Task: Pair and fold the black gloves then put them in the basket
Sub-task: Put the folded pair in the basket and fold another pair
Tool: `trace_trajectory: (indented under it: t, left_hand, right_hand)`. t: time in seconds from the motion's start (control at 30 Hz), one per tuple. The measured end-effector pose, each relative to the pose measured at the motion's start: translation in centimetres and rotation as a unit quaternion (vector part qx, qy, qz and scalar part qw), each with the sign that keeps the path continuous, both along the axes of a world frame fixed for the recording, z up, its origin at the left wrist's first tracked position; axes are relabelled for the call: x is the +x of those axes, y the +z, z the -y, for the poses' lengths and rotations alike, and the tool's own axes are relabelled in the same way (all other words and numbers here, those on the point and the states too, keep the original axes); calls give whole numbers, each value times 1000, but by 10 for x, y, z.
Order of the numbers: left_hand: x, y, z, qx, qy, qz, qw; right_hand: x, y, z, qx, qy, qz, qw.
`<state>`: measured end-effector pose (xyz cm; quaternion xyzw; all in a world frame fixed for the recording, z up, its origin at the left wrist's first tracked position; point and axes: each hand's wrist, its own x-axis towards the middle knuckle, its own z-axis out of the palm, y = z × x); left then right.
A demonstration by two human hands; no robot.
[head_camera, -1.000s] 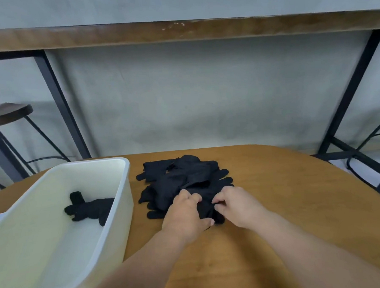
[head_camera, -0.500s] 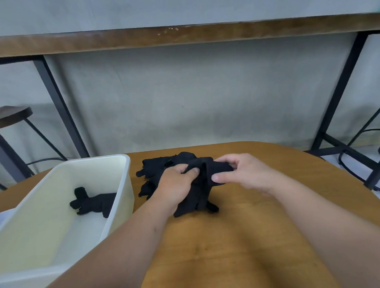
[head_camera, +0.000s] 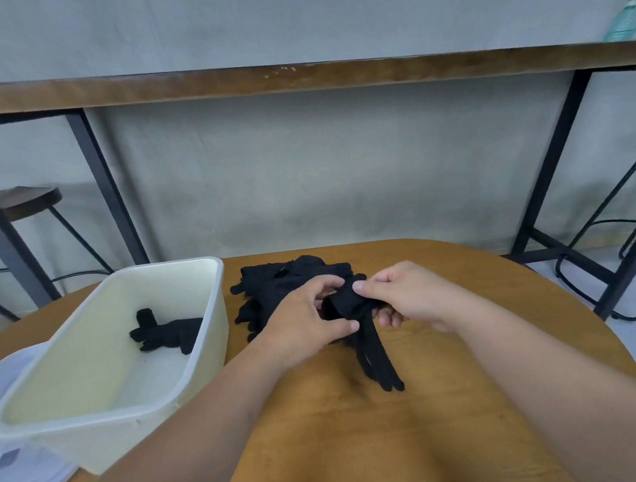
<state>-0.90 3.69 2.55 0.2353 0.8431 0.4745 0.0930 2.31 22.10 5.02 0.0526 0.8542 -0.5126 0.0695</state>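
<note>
A pile of black gloves (head_camera: 274, 283) lies on the round wooden table (head_camera: 462, 344), just right of the cream plastic basket (head_camera: 217, 319). One folded pair of black gloves (head_camera: 166, 331) rests on the basket's floor. My left hand (head_camera: 306, 319) and my right hand (head_camera: 396, 295) both grip a black glove pair (head_camera: 369, 341) lifted above the table in front of the pile. Its fingers hang down toward me and touch the wood. The cuff end is bunched between my thumbs.
A white round lid or plate (head_camera: 12, 474) sits under the basket at the left edge. Behind the table stand a tall wooden counter (head_camera: 300, 76) on black metal legs, and stools (head_camera: 23, 199) at left and right. A teal bottle (head_camera: 625, 18) stands on the counter.
Both hands took a glove pair off the pile, raised it, then drew it toward me; its fingers now hang down to the table. The camera has tilted up.
</note>
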Motion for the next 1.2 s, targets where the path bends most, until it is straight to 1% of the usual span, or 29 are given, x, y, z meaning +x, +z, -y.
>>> trace_trajectory:
  t: [0.07,0.1,0.17,0.23,0.3,0.37,0.47,0.53,0.6,0.7,0.77,0.83,0.9,0.97,1.0,1.03,1.1,1.2]
  left_hand:
    - [6,4,-2,-34,16,-83,996]
    - [7,7,-1,-37,23,-98,994]
    - [6,12,1,-22,26,-85,996]
    - [4,16,4,-17,26,-47,998]
    - [5,20,7,-16,30,-13,999]
    - [4,21,9,-10,39,0,999]
    - [0,20,12,8,45,-4,999]
    - [-1,23,13,20,61,-8,998]
    - [-3,29,13,50,79,-12,996]
    - [0,40,19,71,89,-56,992]
    - [8,39,28,59,74,-93,991]
    - [22,22,38,-17,37,-142,989]
    - [37,-11,48,-130,-6,-176,976]
    - [53,-46,56,-220,-53,-164,960]
    - [60,-61,59,-246,-74,-155,954]
    - [66,-75,62,-257,-91,-147,951]
    - [74,-91,66,-252,-101,-126,954]
    - [73,-91,66,-228,-77,-129,962]
  right_hand:
    - [6,5,4,-17,7,20,1000]
    - [9,7,4,-6,13,21,1000]
    - [15,11,3,18,36,0,999]
    - [18,13,2,32,50,-31,998]
    - [17,13,3,53,31,-55,997]
    - [15,13,4,71,13,-64,995]
    - [14,16,8,65,23,-67,995]
    - [10,17,11,66,4,-85,994]
    - [6,18,14,51,-27,-111,992]
    - [7,23,17,21,-47,-183,982]
    - [19,23,17,16,-26,-195,980]
    - [32,10,19,51,11,-176,983]
    - [44,-20,26,116,49,-118,985]
    - [55,-56,36,177,96,-35,979]
    - [61,-71,41,203,119,1,972]
    - [67,-85,44,227,139,22,964]
    - [74,-100,47,262,154,38,952]
    - [71,-100,43,282,116,29,952]
